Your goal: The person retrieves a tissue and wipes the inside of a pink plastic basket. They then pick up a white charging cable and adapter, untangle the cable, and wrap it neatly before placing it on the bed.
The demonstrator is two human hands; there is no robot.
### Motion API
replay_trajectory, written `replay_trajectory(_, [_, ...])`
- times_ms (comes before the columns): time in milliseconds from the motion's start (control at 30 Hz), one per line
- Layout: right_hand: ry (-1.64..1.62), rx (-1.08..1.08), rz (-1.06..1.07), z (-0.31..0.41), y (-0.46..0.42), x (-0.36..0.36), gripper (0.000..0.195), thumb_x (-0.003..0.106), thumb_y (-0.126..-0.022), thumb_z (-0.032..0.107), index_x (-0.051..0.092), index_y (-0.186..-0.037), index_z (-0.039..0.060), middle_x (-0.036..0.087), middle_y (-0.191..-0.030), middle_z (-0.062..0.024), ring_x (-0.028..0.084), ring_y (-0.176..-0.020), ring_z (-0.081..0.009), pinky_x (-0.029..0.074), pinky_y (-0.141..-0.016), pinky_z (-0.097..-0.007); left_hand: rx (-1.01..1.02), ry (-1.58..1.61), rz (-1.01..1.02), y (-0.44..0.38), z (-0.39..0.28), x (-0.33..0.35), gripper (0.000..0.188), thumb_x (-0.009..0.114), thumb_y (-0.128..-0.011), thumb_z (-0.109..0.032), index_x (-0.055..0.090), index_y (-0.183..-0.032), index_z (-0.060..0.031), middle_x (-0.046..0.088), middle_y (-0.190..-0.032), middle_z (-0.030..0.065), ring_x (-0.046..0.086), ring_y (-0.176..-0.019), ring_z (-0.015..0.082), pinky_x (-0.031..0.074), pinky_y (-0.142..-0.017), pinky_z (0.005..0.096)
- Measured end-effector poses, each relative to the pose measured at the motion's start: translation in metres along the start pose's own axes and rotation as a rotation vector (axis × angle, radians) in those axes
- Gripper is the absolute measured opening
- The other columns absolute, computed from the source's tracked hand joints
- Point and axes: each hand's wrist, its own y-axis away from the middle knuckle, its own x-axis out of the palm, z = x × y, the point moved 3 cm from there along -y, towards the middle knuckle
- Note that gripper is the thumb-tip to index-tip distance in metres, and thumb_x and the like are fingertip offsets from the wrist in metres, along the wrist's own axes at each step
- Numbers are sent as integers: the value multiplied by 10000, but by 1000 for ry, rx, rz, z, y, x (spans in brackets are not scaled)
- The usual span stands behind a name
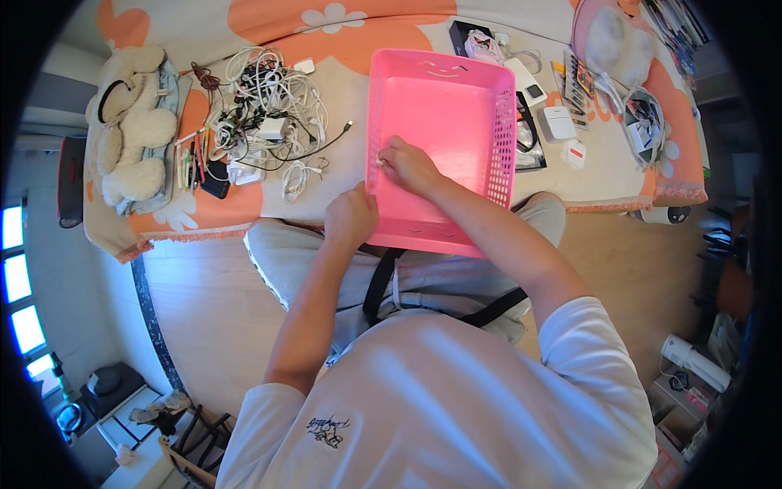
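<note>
A pink plastic basket [446, 140] with perforated side walls rests in front of me, partly over my lap and partly on the cloth-covered seat. Its floor holds no items in the visible part. My left hand [353, 215] grips the left wall near the front corner, its fingertips hidden. Inside the basket, close to that same wall, is my right hand [408, 164]. Its fingers pinch a small whitish piece [382, 160], too small to identify, against or beside the wall.
Left of the basket lies a tangle of cables and chargers [269, 104], beside pens [192, 162] and fluffy plush items [137, 128]. To the right are a white boxy device [557, 124], a black open box [530, 137], batteries [574, 79] and a clear bag [644, 125].
</note>
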Motion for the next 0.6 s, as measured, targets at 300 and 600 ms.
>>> replay_trajectory(300, [251,60,-241,-49,-74,-42,66,582,-759,94,584,-802,44,524,-879,-145,535,-837,-328,464,-709,-433,39,98,74,4,3,-14,260,525,-803,-180,615,-1006,-46,627,-810,250,605,-801,421,475,-729,508])
replay_trajectory(600, [427,-237,-256,-48,-91,-19,178,564,-775,98,594,-950,84,567,-981,-85,539,-865,-285,461,-783,-389,-22,61,45,12,3,-13,231,494,-833,-189,611,-941,-22,640,-811,234,621,-781,405,488,-721,492])
